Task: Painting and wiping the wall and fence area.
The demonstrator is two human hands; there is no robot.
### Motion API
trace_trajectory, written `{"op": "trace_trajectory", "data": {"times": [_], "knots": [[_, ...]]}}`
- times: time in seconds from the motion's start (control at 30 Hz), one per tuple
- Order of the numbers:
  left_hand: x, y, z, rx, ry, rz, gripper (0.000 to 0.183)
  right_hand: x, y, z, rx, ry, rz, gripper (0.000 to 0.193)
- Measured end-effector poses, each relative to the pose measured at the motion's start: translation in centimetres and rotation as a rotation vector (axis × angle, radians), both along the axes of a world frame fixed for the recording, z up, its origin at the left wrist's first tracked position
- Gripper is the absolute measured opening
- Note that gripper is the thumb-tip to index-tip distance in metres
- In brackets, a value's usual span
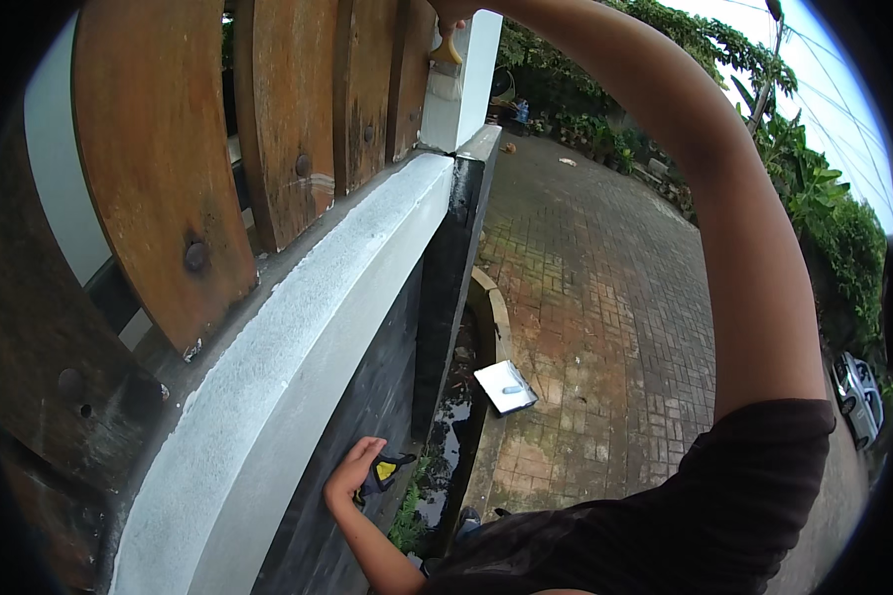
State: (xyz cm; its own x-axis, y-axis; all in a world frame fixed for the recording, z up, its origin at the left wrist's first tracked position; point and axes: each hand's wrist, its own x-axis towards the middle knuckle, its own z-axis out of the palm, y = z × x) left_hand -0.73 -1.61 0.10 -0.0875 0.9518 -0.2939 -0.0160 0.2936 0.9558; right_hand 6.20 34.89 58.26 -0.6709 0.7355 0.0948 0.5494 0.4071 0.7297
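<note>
At the top edge, my right hand (pixel 453 9) grips a paintbrush (pixel 447 52) by its wooden handle, its bristles against a white post (pixel 478 84). Only part of that hand shows. Low down, my left hand (pixel 352 470) is beside the dark wall (pixel 342 506), bent at the wrist, with its fingers stretched out together. A yellow and black thing (pixel 385 470) shows just past the palm; its kind is unclear, and no hold on it is visible. Between my hands runs a ledge (pixel 298 288) with patchy white paint on top.
Brown wooden slats (pixel 159 149) with bolts rise behind the ledge. Below lies a narrow gutter (pixel 453 436) holding water, edged by a curb. A white rectangular tray (pixel 506 387) with a pale oblong item rests there. Brick paving (pixel 605 327) stretches right, toward plants and a parked car (pixel 857 397).
</note>
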Motion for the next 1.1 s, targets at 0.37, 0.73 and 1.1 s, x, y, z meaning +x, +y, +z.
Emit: {"op": "trace_trajectory", "data": {"times": [0.37, 0.73, 1.1], "knots": [[0.7, 1.2, -0.1, 0.016, -0.006, 0.003, 0.031, -1.6, -3.9, 5.2, 0.427, -0.054, -0.27, 0.04], [0.6, 1.0, -0.3, 0.053, -0.036, -0.017, 0.033, -1.9, -1.8, 7.9, 0.35, 0.721, 0.07, 0.041], [0.5, 0.7, -1.0, 0.093, -0.037, -0.01, 0.036, 0.8, -8.0, 4.1, 0.8, 0.292, 0.298, 0.015]]}}
